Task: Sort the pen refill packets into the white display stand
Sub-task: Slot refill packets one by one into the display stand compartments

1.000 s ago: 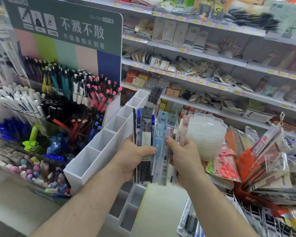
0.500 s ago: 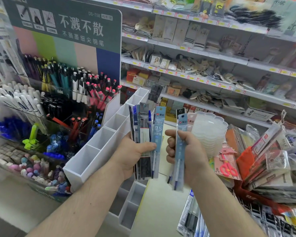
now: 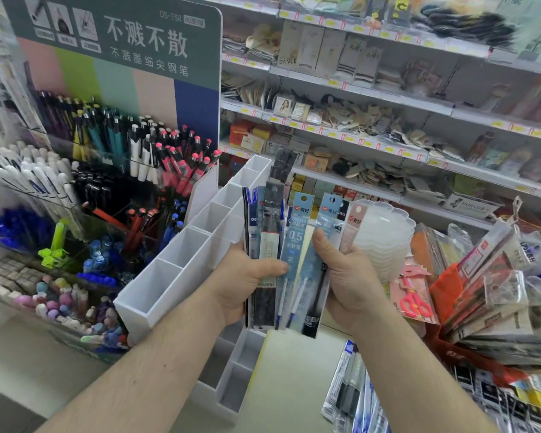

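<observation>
A fan of pen refill packets [image 3: 289, 264] stands upright at the centre of the frame, held between both hands — the left hand [image 3: 247, 285] grips the darker packets with its thumb laid across their fronts, while the right hand [image 3: 349, 276] pinches the pale blue and pink ones against its fingers. Just left of the bundle sits the white display stand [image 3: 181, 264], its row of compartments running toward the upper middle and showing nothing inside. At lower right, more packets [image 3: 350, 392] lie on the worktop. The risk, as I judge it, is slippage — glossy sleeves gripped several at once could slide apart, or similar blue packets land in the wrong compartment.
</observation>
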The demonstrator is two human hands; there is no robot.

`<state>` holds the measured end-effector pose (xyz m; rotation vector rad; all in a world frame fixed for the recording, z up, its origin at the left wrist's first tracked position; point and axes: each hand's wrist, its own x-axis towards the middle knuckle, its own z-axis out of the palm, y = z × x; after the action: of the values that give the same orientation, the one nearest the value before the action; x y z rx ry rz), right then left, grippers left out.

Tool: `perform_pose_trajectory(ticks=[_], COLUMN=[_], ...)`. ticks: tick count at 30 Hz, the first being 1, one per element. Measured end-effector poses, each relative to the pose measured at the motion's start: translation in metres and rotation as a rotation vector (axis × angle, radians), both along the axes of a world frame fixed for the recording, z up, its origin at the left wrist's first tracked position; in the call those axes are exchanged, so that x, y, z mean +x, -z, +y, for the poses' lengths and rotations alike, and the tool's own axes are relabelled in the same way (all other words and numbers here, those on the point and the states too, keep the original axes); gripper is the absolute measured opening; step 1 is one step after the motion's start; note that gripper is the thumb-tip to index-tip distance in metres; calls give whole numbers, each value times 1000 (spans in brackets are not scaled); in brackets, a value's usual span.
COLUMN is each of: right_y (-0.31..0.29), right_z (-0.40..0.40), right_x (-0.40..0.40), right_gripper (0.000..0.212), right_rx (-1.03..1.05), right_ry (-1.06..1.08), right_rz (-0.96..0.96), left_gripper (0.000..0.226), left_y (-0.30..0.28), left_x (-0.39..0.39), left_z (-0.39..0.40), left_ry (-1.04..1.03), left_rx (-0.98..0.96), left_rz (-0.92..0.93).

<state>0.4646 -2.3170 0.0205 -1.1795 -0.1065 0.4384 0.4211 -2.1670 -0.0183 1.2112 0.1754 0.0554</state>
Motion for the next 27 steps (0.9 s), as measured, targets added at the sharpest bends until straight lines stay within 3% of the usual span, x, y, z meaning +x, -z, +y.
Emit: perform_pose_trajectory(ticks=[8, 13, 17, 21, 27], right_y=[4, 9, 11, 11, 4], right_z=[8, 8, 7, 4, -15], right_x=[0, 2, 3, 1, 3], right_gripper=[34, 40, 42, 42, 12], right_rx=[-75, -76, -105, -131, -130], right_ry=[14, 40, 45, 44, 135], right_rz=[-215, -191, -177, -174, -86], left_gripper=[30, 35, 53, 44, 50], left_y=[0, 1, 1, -1, -9], left_x=[-1, -1, -2, -3, -7], left_z=[-2, -3, -3, -3, -11], left_ry=[-51, -26, 11, 24, -32], left_rx=[66, 59, 69, 106, 153], left_rz=[20, 22, 23, 45, 52])
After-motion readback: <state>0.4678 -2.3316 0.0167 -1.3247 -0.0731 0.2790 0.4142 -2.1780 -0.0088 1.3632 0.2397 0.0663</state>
